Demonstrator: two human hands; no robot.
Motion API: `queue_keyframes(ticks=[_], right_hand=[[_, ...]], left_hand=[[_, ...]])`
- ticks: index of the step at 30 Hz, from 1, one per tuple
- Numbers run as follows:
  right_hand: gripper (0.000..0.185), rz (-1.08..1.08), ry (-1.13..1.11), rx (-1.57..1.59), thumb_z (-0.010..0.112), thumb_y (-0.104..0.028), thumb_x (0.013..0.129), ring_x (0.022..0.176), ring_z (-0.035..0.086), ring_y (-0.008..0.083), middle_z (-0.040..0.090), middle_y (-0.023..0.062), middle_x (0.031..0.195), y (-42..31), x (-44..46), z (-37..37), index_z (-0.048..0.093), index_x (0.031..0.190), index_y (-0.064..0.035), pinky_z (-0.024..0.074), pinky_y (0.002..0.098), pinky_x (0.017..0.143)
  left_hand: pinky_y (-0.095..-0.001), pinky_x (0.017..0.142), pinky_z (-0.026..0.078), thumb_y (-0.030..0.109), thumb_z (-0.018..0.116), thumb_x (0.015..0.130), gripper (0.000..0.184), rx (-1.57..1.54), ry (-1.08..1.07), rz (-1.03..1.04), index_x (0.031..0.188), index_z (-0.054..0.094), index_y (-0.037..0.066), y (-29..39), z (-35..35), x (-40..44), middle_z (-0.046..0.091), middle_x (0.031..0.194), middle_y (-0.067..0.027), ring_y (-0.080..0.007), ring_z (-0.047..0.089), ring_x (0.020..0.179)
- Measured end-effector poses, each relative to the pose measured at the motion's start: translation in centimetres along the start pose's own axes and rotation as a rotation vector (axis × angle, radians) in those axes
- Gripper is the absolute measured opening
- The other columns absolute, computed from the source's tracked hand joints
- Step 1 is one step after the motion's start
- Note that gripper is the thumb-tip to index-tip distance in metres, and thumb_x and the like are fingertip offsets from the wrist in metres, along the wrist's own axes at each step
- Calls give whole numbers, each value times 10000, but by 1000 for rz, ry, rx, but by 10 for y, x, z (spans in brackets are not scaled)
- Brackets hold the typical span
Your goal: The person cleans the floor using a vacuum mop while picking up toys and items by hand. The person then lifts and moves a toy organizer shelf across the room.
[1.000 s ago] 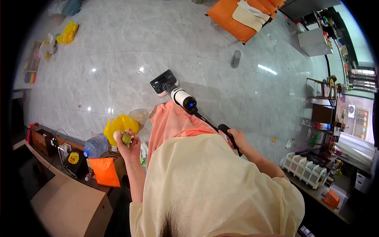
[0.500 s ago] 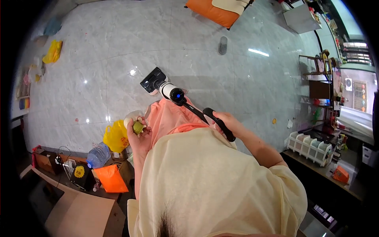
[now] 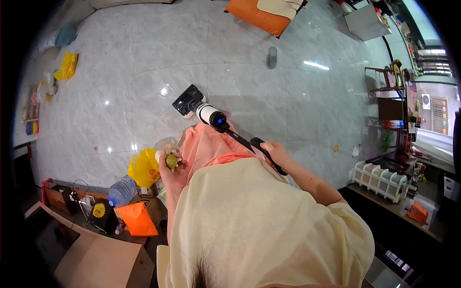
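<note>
My right hand is wrapped round the black handle of an upright floor cleaner. It has a white and black body, a lit blue ring on top and a dark head resting on the grey floor. My left hand holds a small round green thing with pale bits around it, perhaps a partly peeled fruit; its kind is unclear. This hand is raised beside the pink cloth of my lower clothing, near a yellow plastic bag.
A grey slipper lies on the tiles, before an orange seat. At left are a large water bottle, an orange packet and another yellow bag. A white rack and wooden chair stand at right.
The view has shifted slightly, so the room sits a little further right and down. The right hand's grip on the handle has tilted slightly. Both hands keep hold of the same things.
</note>
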State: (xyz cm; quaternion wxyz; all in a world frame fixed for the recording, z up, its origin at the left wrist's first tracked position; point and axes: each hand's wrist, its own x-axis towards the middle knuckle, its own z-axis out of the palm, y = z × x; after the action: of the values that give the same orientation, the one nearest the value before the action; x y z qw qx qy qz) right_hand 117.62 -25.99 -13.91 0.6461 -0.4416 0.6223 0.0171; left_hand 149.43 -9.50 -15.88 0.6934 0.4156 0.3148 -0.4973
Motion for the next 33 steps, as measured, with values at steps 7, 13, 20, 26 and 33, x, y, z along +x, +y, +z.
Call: queue_keyframes(ticks=[7, 13, 20, 26, 33], right_hand=[[435, -13, 72, -83, 542, -366, 869, 569, 507, 132, 579, 43, 622, 7, -2, -1, 635, 755, 43, 371, 318, 524], [462, -73, 128, -218, 556, -377, 866, 591, 508, 137, 582, 57, 630, 12, 9, 7, 643, 734, 57, 384, 329, 543], [367, -56, -53, -71, 662, -337, 803, 480, 506, 125, 550, 41, 539, -6, 75, 33, 632, 645, -7, 362, 291, 445], [301, -359, -121, -97, 794, -241, 711, 468, 538, 126, 571, 44, 583, -50, 127, 64, 617, 797, -14, 408, 296, 447], [370, -657, 77, -668, 678, -310, 697, 844, 642, 409, 668, 222, 864, -12, 194, 42, 663, 951, -42, 511, 473, 730]], left_hand=[[-275, 633, 429, 327, 637, 877, 251, -29, 55, 38, 988, 590, 107, 2, -1, -3, 638, 897, -9, -115, 583, 747], [-274, 636, 421, 333, 639, 875, 261, -58, 65, 21, 981, 590, 99, 1, -8, -5, 628, 874, -13, -126, 562, 725], [-272, 635, 422, 324, 638, 874, 256, -48, 74, 80, 989, 586, 102, 6, -14, -22, 625, 905, -7, -107, 568, 738], [-251, 650, 414, 310, 652, 864, 269, -11, 54, 129, 1032, 580, 112, 8, -25, -34, 641, 960, 2, -86, 581, 769], [-249, 662, 415, 317, 645, 870, 317, 36, 59, 171, 1091, 575, 101, 6, -18, -53, 641, 1040, -41, -89, 576, 779]])
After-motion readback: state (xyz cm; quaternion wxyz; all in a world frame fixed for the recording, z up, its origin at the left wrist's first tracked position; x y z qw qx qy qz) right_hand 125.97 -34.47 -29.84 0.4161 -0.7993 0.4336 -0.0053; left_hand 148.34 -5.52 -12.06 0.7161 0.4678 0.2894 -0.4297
